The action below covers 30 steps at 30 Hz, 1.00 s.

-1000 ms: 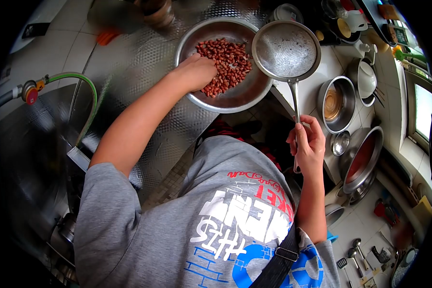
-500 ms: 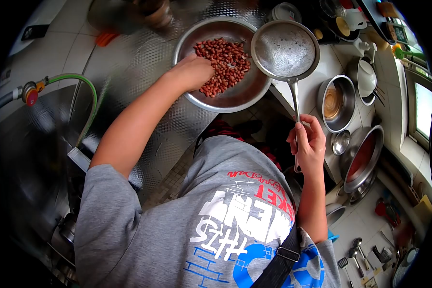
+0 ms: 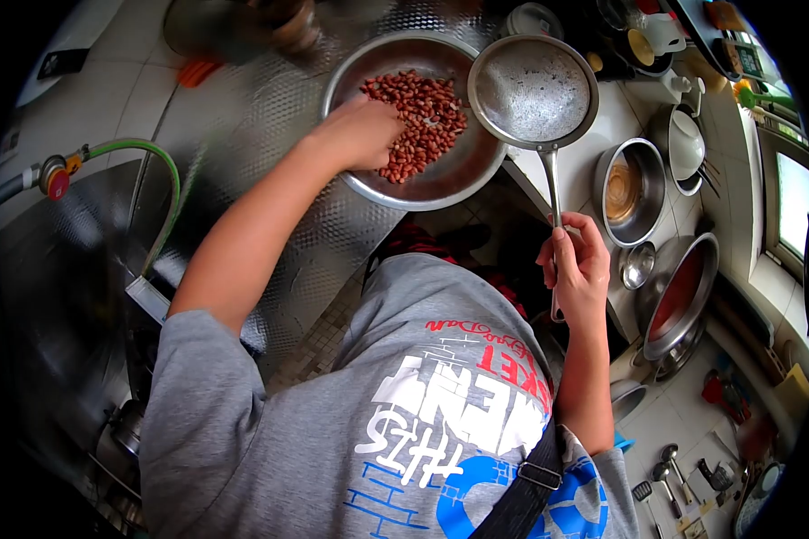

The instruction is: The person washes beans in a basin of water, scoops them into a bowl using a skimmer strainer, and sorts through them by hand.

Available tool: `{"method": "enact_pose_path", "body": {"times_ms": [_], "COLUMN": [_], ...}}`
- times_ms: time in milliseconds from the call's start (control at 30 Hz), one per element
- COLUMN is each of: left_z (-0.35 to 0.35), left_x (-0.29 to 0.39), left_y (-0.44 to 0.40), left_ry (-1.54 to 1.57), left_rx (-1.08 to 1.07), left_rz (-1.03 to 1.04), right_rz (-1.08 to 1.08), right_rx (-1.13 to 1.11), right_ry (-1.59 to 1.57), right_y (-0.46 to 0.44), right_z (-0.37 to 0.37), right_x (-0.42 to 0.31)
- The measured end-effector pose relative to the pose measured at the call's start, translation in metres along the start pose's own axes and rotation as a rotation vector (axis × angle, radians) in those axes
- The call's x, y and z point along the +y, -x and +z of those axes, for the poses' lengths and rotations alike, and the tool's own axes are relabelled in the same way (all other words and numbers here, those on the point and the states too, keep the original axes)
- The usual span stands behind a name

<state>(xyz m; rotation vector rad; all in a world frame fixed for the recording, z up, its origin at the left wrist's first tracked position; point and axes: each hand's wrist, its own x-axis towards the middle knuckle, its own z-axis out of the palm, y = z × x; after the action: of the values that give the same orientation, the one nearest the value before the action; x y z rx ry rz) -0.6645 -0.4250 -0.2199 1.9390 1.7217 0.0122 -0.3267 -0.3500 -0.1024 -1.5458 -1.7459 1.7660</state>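
The red-skinned nuts lie heaped in the steel basin, under and just beyond the fingers of the left hand, and the basin's raised wall seems to keep the loose heap from scattering. That hand dips into the heap from its left edge; its fingertips are hidden, so I cannot tell whether they pinch anything. The right hand is closed around the handle of the sieve, gripping well back from the mesh, which probably lets the mesh end reach out to the basin's side while the arm stays near the body. The sieve's rim overlaps the basin's rim in view, though whether they touch is unclear. Right of that grip stand a steel pot and, nearer, a small rounded steel utensil
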Motion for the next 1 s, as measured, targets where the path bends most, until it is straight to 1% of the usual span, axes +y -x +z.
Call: {"method": "enact_pose_path", "body": {"times_ms": [100, 200, 300, 400, 500, 600, 700, 800, 900, 1000], "left_z": [-0.014, -0.012, -0.014, -0.026, -0.031, -0.022, -0.018, -0.017, -0.018, -0.015], "left_x": [-0.013, -0.023, -0.026, -0.018, -0.010, -0.009, -0.008, -0.007, -0.003, 0.003], "left_y": [0.005, 0.011, 0.014, 0.021, 0.028, 0.031, 0.035, 0.038, 0.043, 0.046], "left_ry": [0.185, 0.356, 0.469, 0.622, 0.897, 1.084, 1.294, 1.394, 1.423, 1.434], "left_rx": [0.053, 0.203, 0.246, 0.177, 0.111, 0.169, 0.159, 0.194, 0.208, 0.255], "left_rz": [-0.057, -0.036, -0.014, -0.090, -0.123, -0.049, -0.101, -0.094, -0.138, -0.114], "right_rz": [0.005, 0.007, 0.006, 0.004, 0.002, 0.008, 0.012, 0.014, 0.014, 0.011], "right_rx": [0.007, 0.000, -0.010, -0.011, -0.009, -0.006, -0.002, -0.004, -0.009, -0.011], "right_ry": [0.008, -0.001, -0.002, 0.007, 0.012, 0.012, 0.023, 0.028, 0.020, 0.023], "right_y": [0.000, 0.000, -0.001, -0.002, -0.002, -0.002, -0.001, -0.001, -0.001, 0.000], "right_z": [0.000, 0.000, 0.001, 0.003, 0.004, 0.005, 0.006, 0.006, 0.006, 0.007], "right_x": [0.001, 0.003, 0.003, 0.000, -0.001, -0.001, -0.002, -0.003, -0.002, -0.001]}}
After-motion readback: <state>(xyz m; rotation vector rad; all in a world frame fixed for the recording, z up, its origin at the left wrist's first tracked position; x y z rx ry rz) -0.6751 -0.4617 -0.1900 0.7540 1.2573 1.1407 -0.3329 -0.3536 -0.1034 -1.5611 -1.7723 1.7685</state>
